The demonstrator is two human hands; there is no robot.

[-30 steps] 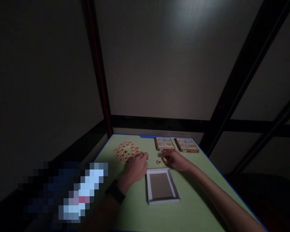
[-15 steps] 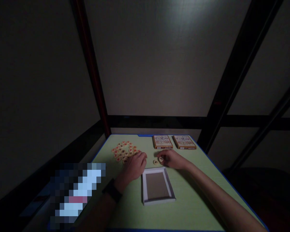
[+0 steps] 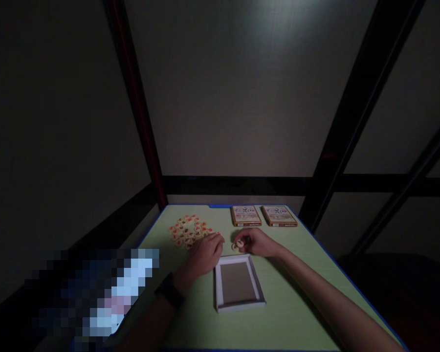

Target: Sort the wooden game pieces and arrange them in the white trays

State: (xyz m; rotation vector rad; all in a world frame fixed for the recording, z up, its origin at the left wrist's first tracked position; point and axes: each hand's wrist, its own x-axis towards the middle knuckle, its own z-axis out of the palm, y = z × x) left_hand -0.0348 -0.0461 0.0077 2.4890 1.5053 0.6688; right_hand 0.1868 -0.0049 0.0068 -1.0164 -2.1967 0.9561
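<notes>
My left hand (image 3: 204,254) lies on the green table (image 3: 300,293), fingers curled at the near edge of a pile of several round game pieces (image 3: 189,229) with red and black marks. What its fingers hold, if anything, is hidden. My right hand (image 3: 257,242) pinches a round piece (image 3: 239,243) just beyond the far rim of a shallow white box tray (image 3: 238,283), close to a second piece lying on the table. A dark band sits on my left wrist.
Two orange printed boxes (image 3: 246,215) (image 3: 279,215) lie side by side at the table's far edge. Dark frame bars stand behind and to the right. A blurred patch covers the lower left. The room is dim.
My right hand has closed on a round piece and drawn it left toward the other loose piece. My left hand has barely shifted. The view has drifted slightly.
</notes>
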